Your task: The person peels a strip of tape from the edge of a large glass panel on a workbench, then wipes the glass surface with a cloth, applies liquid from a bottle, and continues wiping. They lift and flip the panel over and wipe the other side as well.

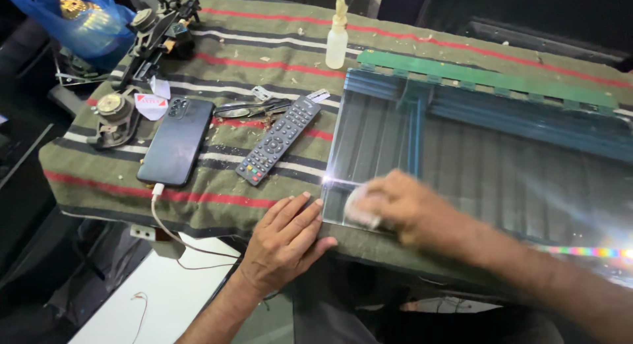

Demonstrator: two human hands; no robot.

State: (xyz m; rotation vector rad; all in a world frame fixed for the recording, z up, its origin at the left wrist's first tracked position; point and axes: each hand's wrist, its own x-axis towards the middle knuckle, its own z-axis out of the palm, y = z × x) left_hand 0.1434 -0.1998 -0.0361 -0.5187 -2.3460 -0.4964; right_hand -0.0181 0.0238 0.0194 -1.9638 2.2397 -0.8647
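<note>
A large glossy display panel (501, 166) lies flat on the striped cloth, with a green circuit strip (488, 77) along its far edge. My right hand (402, 209) is closed on a small white wad (359, 209), pressed onto the panel's near left corner; the hand is blurred. My left hand (287, 242) rests flat on the cloth (99, 179) at the table's front edge, fingers spread, just left of the panel's corner and holding nothing.
A black remote control (278, 138), a dark phone (177, 141) with a white cable, black-handled scissors (254, 109) and a small white bottle (337, 42) lie on the cloth. Metal mechanical parts (135, 60) and a blue bag (79, 18) sit at far left.
</note>
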